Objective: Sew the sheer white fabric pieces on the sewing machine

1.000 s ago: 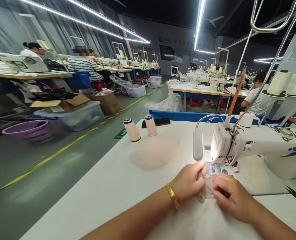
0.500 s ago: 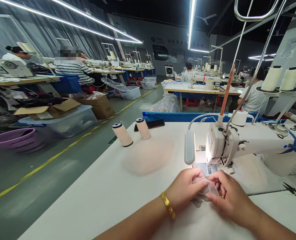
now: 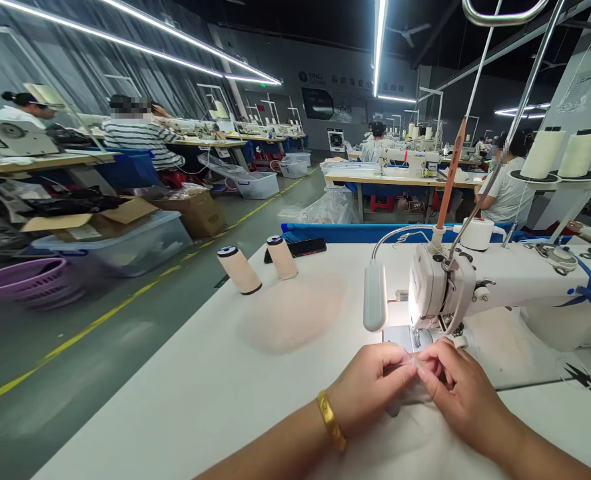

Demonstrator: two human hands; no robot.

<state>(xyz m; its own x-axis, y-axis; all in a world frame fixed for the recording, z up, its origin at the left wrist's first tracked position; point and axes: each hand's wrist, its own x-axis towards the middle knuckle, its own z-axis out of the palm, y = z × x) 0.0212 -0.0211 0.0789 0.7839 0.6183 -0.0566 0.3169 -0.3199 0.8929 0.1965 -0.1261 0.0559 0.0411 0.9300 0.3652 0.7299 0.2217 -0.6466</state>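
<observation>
Thin white fabric [image 3: 415,427] spreads over the near edge of the table, its upper edge gathered between my hands. My left hand [image 3: 375,380], with a gold bracelet at the wrist, pinches that edge between thumb and fingers. Close beside it, my right hand [image 3: 458,387] is also closed on the fabric, the two thumb tips almost meeting. Both hands are just in front of the needle and presser foot [image 3: 417,339] of a white sewing machine [image 3: 430,287]. The fingers hide most of the pinched edge.
Two cream thread spools [image 3: 240,270] stand at the table's far left, near a black phone-like slab [image 3: 309,247]. Beige sheer fabric [image 3: 295,313] lies left of the lamp [image 3: 374,297]. Red-handled snips [image 3: 588,381] lie at right. Other people sit at machines beyond.
Both hands have drawn the fabric edge closer together, and the loose fold seen between them is now flattened under the thumbs. The camera view has shifted slightly.
</observation>
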